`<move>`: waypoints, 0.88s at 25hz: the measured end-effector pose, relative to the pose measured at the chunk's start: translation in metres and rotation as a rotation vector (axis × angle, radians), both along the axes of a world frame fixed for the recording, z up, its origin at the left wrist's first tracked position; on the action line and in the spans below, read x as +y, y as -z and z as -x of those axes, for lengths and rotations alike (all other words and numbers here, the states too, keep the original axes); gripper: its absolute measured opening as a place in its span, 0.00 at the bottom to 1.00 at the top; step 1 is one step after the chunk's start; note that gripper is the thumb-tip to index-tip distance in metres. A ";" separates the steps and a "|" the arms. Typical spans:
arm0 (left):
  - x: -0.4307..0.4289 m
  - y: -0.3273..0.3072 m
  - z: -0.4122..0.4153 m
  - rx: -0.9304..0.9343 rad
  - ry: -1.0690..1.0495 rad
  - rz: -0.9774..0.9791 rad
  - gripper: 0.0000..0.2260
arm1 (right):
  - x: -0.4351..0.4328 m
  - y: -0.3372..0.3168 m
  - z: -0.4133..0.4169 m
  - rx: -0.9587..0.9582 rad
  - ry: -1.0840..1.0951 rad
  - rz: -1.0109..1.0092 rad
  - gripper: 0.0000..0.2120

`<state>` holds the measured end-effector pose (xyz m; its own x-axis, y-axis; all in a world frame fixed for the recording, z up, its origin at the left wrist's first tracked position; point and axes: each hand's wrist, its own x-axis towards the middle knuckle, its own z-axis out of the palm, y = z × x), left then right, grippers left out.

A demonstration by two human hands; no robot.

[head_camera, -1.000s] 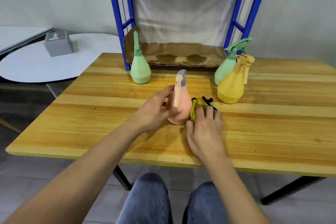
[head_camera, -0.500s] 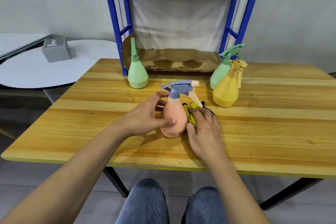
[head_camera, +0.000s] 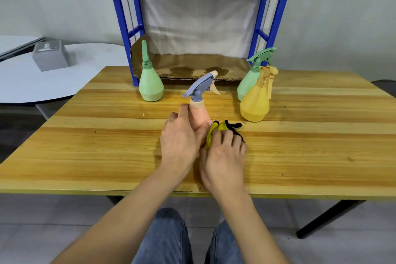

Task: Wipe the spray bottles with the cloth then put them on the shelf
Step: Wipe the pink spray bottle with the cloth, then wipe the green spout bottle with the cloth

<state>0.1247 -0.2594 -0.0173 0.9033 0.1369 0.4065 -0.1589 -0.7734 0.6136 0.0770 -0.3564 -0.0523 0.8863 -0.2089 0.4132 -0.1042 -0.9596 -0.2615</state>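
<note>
1. Spray bottles, four in all, stand on the wooden table point(head_camera: 96, 146). The pink spray bottle point(head_camera: 197, 113) is upright and is the one nearest the person.
2. The grey-blue trigger head point(head_camera: 200, 88) of the pink spray bottle has its tan nozzle tip pointing away and to the right.
3. The left hand point(head_camera: 179, 141) is wrapped round the pink spray bottle from its left side. Its fingers curl about the body and hide the lower half.
4. The right hand point(head_camera: 222, 158) is at the right of the pink spray bottle. Its fingers are curled on the yellow cloth point(head_camera: 214, 133) and press it against the bottle's lower right side.
5. A dark edge of the cloth trails on the table, further right of the pink spray bottle.
6. The two hands touch each other just in front of the pink spray bottle.
7. Behind and to the left of the pink spray bottle stands a light green bottle point(head_camera: 151, 85) with a tall narrow nozzle.
8. Behind and to the right of the pink spray bottle stands the yellow spray bottle point(head_camera: 255, 103). A green spray bottle point(head_camera: 248, 83) stands just behind it, and whether the two touch cannot be told.
9. Beyond the pink spray bottle rises the blue shelf point(head_camera: 124, 28), its levels lined with stained cardboard point(head_camera: 192, 66).
10. Far left of the pink spray bottle, a white round table point(head_camera: 32, 88) carries a grey box point(head_camera: 51, 55).
</note>
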 end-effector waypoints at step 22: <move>-0.038 0.001 -0.132 0.197 0.307 0.166 0.31 | -0.074 -0.002 -0.018 0.077 -0.210 -0.277 0.28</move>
<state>0.2564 -0.2975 -0.0187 0.9711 -0.1019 0.2159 -0.2334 -0.5960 0.7683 0.0949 -0.4309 -0.0504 0.9482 -0.1131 0.2968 0.0587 -0.8559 -0.5137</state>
